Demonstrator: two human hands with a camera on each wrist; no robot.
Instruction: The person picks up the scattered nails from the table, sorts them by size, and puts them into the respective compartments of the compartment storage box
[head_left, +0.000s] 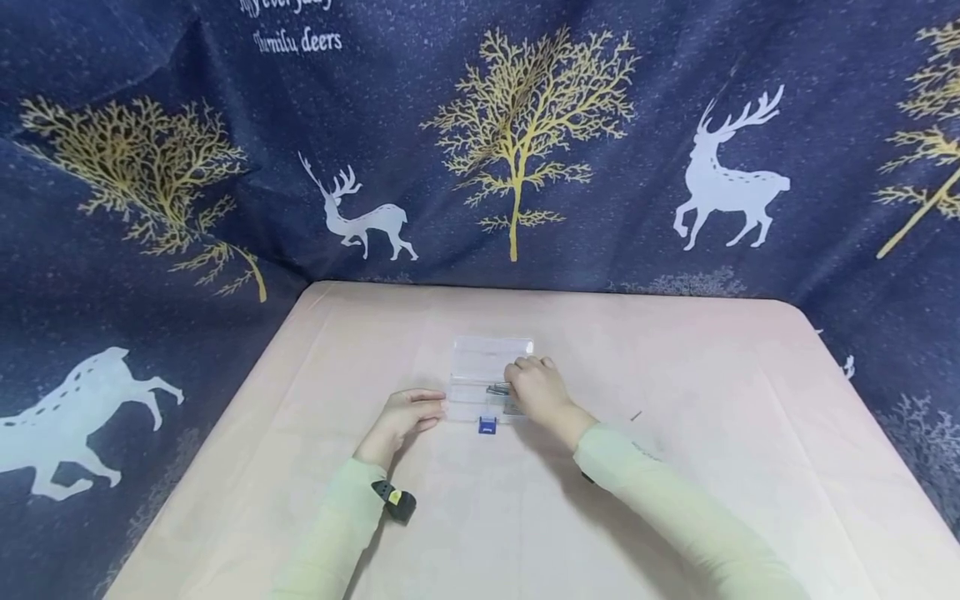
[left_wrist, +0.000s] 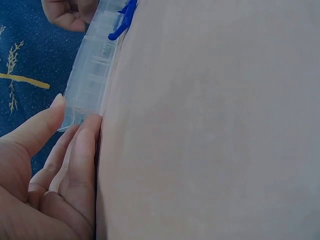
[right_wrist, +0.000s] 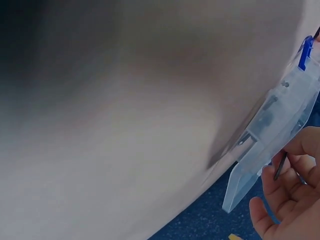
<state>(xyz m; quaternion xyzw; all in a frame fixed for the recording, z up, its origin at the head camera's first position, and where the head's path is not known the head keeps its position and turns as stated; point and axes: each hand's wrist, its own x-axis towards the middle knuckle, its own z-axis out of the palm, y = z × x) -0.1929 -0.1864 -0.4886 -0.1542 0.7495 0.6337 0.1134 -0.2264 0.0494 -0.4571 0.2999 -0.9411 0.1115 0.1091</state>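
Observation:
A clear plastic compartment box (head_left: 467,411) lies with its lid (head_left: 491,357) folded back and a blue latch (head_left: 487,426) at its front. At the left end, my left hand (head_left: 408,415) holds the box, thumb on its edge and fingers against its side, as the left wrist view shows. Over the box's right part, my right hand (head_left: 538,388) pinches a thin dark metal rod (right_wrist: 281,166), like a nail or screw. Several small grey metal pieces (head_left: 497,389) show by its fingertips in the head view. Small dark hardware (right_wrist: 270,102) shows through the box wall.
A small thin brownish piece (head_left: 636,415), like a nail or screw, lies on the pink table cover (head_left: 735,467) to the right of the box. Dark blue cloth (head_left: 600,250) printed with deer and trees hangs behind and beside the table.

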